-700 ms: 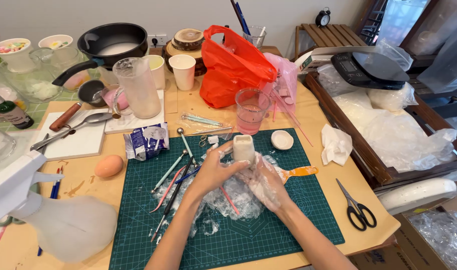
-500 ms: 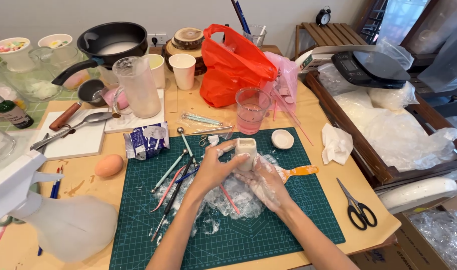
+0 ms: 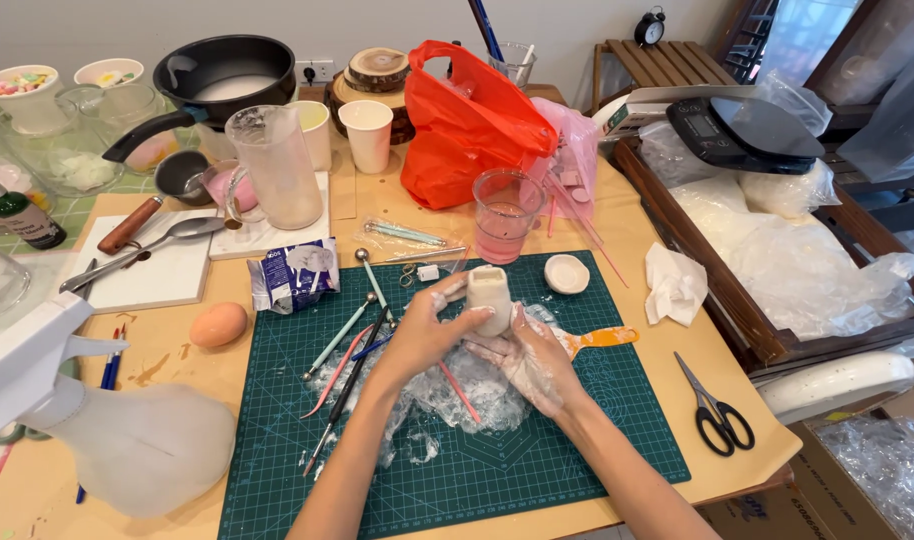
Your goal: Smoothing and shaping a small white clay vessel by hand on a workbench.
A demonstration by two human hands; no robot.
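Both hands meet over the green cutting mat on the desk, working a small pale clay pot. The left hand wraps the pot from the side, its grip pressed against the wall with the fingertips near the rim; the right hand lies palm up beneath it — fingers spread, cradling the base. The pot stands upright between them, just above a sheet of crumpled clear plastic that lies on the mat. Thin sculpting tools are scattered to the left of the plastic, and an orange-handled tool pokes out behind the right hand. Near the mat's far edge stand a pink cup and a small white dish. Black scissors lie off the mat to the right — an egg to the left.
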